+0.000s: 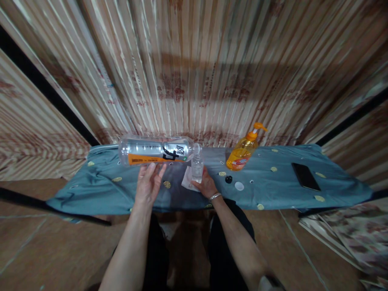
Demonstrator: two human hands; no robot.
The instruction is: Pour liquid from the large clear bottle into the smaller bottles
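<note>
My left hand (149,180) supports a large clear plastic bottle (145,151) from below, its fingers partly hidden behind it. The bottle lies nearly level, with an orange and silver label, its mouth pointing right. That mouth meets the top of a small clear bottle (197,167), which stands about upright with some clear liquid inside. Around the lower part of the small bottle, my right hand (207,185) is closed. A folded white tissue (188,180) is under and beside the small bottle. Whether liquid is flowing between the mouths, I cannot tell.
To the right stands a pump bottle (241,155) of orange liquid. A small black cap (228,179) and a white round lid (239,186) lie in front of it. Farther right is a black phone (305,176). A teal patterned cloth (100,190) covers the table; curtains (194,72) hang behind.
</note>
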